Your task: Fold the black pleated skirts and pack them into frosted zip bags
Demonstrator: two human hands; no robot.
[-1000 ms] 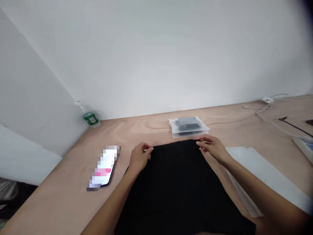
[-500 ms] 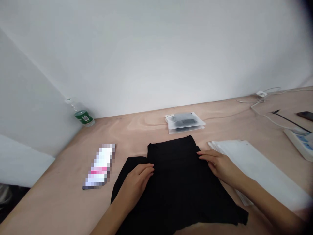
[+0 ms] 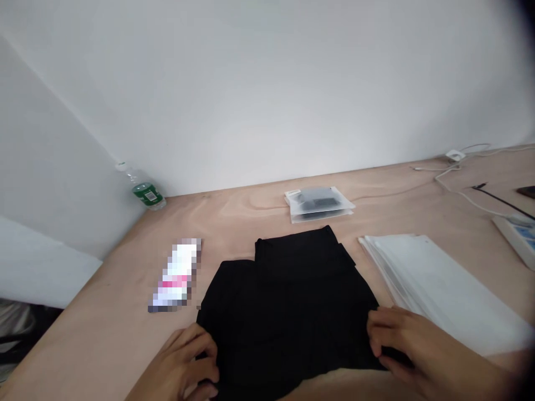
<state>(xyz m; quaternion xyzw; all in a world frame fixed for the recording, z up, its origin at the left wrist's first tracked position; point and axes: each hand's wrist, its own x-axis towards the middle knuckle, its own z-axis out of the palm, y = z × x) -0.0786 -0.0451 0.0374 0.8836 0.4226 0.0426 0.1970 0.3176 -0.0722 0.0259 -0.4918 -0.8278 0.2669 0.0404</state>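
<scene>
A black garment (image 3: 288, 312) of soft cloth is spread on the tabletop, partly folded, with a narrower straight-edged part at its far end. My left hand (image 3: 184, 362) is at its lower left edge, fingers curled in and closed on the cloth. Across from it, my right hand (image 3: 403, 340) pinches the lower right edge, and a dark bit of fabric shows between thumb and fingers. The near left part of the garment runs out of the picture.
To the right lies a stack of frosted plastic bags (image 3: 434, 278). Behind the garment are packed frosted bags (image 3: 320, 203) with dark contents. A blurred-out phone-like object (image 3: 178, 273), a bottle (image 3: 148, 194), a power strip (image 3: 516, 236) and cables (image 3: 463, 195) are around.
Both hands have moved from the garment's narrower far part toward me and outward, to its lower left and right edges. Their fingers have curled onto the cloth. The view has shifted slightly.
</scene>
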